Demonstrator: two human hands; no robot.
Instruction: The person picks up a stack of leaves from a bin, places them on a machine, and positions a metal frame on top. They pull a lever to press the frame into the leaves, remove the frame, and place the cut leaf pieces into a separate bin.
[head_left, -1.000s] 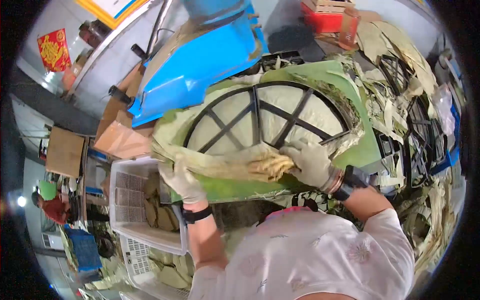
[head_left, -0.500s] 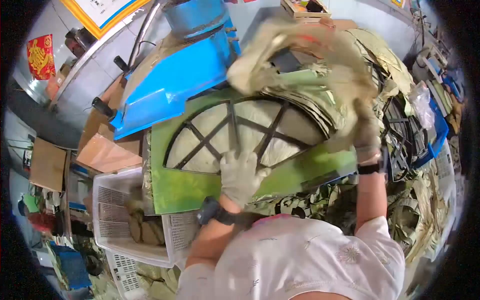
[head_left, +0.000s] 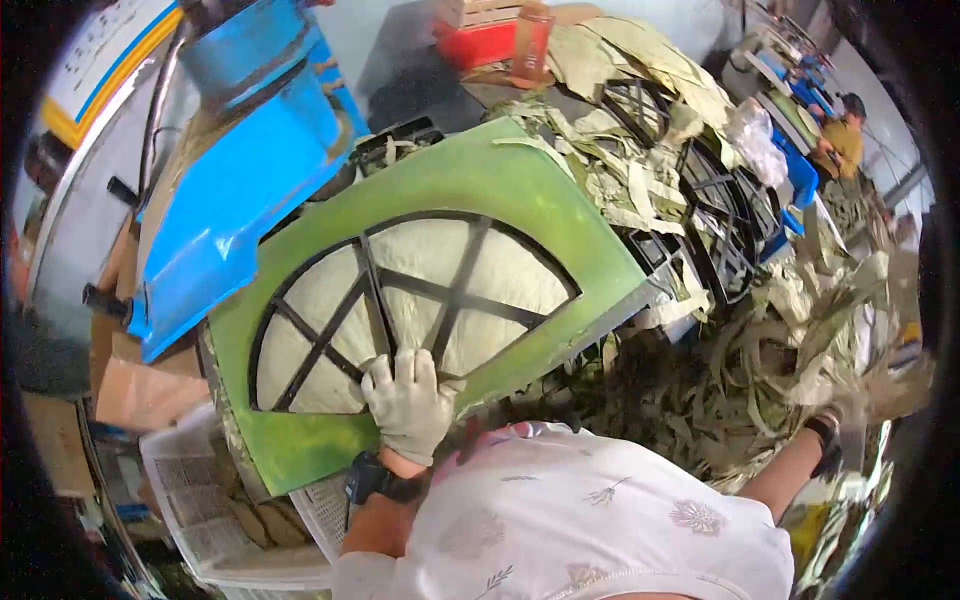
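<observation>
My left hand (head_left: pixel 410 405), in a pale glove, lies with its fingers spread on the lower edge of a black half-round cutting frame (head_left: pixel 375 285). Pale sheet material (head_left: pixel 425 250) fills the frame's sections. Underneath is a green board (head_left: pixel 545 190). My right hand (head_left: pixel 855 395) is stretched far out to the right, above a heap of pale green strips (head_left: pixel 720 410). Motion smears its fingers, and what they hold, if anything, cannot be made out.
A blue machine part (head_left: pixel 225 190) stands left of the board. A white basket (head_left: pixel 180 480) is at lower left. More black frames (head_left: pixel 720 190) lie among scraps at upper right. A red crate (head_left: pixel 470 45) sits behind. Another person (head_left: pixel 845 140) is in the far right background.
My right hand has swung from above the board to the far right. The layered sheets that covered the frame's right side are gone from there. The view has shifted, and my left hand stays on the frame.
</observation>
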